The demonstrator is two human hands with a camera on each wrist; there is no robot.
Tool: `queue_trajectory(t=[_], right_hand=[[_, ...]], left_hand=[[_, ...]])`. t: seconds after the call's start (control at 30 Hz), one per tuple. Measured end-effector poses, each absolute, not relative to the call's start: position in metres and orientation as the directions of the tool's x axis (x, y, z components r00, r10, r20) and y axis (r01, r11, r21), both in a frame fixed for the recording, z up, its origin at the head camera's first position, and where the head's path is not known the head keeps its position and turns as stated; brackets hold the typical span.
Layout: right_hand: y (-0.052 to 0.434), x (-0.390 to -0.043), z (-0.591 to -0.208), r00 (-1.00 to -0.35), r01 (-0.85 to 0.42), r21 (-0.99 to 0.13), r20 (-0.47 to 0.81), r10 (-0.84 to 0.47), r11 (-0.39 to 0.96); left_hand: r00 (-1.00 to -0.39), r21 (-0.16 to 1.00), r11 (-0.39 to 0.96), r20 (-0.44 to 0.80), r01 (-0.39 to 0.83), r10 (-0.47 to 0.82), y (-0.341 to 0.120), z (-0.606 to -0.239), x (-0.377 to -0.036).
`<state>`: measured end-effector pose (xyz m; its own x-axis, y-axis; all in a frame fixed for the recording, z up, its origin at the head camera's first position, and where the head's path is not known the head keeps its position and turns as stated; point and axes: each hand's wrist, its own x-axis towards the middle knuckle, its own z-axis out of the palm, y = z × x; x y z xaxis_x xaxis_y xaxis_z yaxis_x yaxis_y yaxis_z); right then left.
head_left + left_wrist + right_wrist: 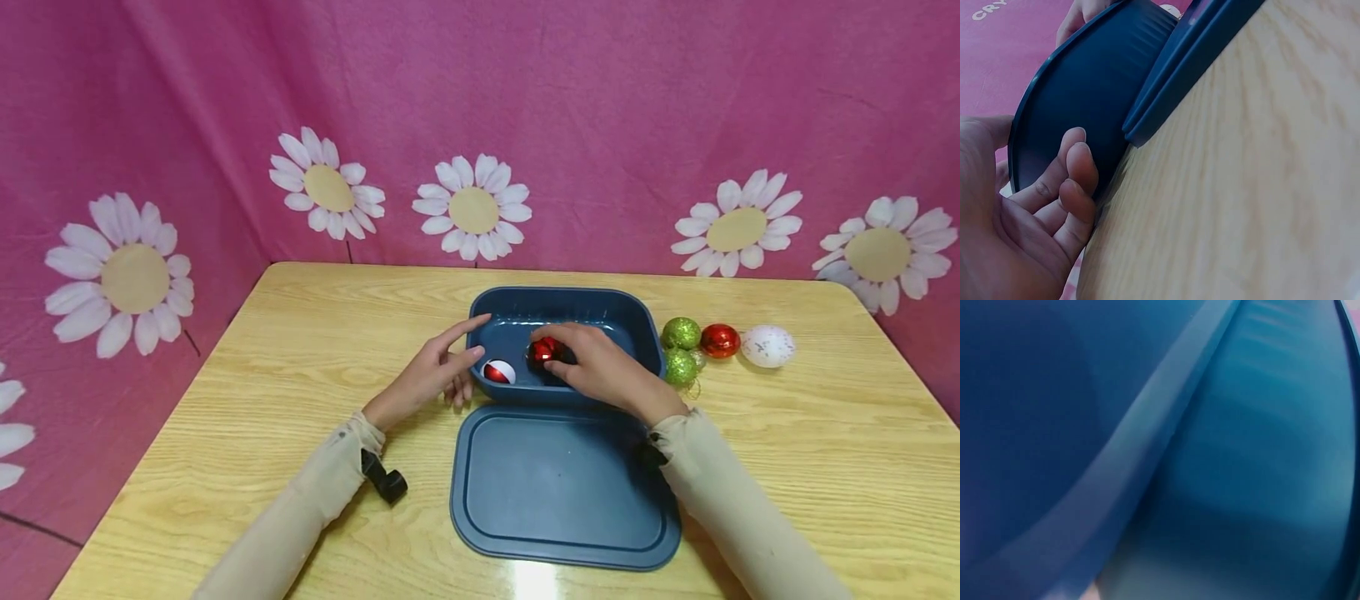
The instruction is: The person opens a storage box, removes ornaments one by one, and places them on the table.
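A dark blue rectangular box (600, 308) stands on the table. My left hand (431, 367) holds its left end, thumb and forefinger reaching over the rim and the other fingers bent against the outer wall. From the left wrist view, those fingertips (1079, 165) rest along the side of the box (1085, 81). Inside the box, my right hand (600, 362) pinches a shiny red bauble (545, 352) between thumb and fingers, low over the floor. A red and white ball (498, 372) lies in the front left corner. The right wrist view shows no hand, only blue walls.
A flat blue lid (562, 492) lies in front of the box, its back edge close to it. To the right of the box sit green glitter balls (681, 367), a red ball (721, 341) and a white speckled ball (768, 346). A flowered pink curtain (600, 125) hangs behind.
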<state>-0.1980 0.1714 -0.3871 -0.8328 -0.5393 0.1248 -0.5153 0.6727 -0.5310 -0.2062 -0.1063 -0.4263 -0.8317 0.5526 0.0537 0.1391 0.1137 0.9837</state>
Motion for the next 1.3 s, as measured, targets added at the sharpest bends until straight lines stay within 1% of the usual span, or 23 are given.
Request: queue_trajectory(t=[0.43,0.7,0.93,1.1,1.3], right_hand=[[0.171,-0.197,-0.387,-0.847,-0.485,-0.559,0.109,-0.52,0.672],[0.17,-0.196,-0.385,-0.846,-0.495,-0.537,0.117,-0.521,0.683],[0.176,-0.193,-0.374,-0.835,-0.533,-0.483,0.167,-0.524,0.695],[0.184,-0.186,-0.366,-0.829,-0.552,-0.462,0.21,-0.519,0.694],[0.196,-0.174,-0.358,-0.833,-0.553,-0.434,0.259,-0.49,0.711]], left_hand=[[-0.828,0.983,0.108,0.063,0.147,0.557,-0.107,-0.428,-0.206],[-0.824,0.985,0.099,0.059,0.138,0.563,-0.106,-0.424,-0.204],[-0.826,0.985,0.103,0.056,0.137,0.561,-0.103,-0.416,-0.203],[-0.829,0.984,0.112,0.056,0.141,0.556,-0.104,-0.42,-0.205],[-0.827,0.984,0.093,0.077,0.154,0.556,-0.106,-0.427,-0.205]])
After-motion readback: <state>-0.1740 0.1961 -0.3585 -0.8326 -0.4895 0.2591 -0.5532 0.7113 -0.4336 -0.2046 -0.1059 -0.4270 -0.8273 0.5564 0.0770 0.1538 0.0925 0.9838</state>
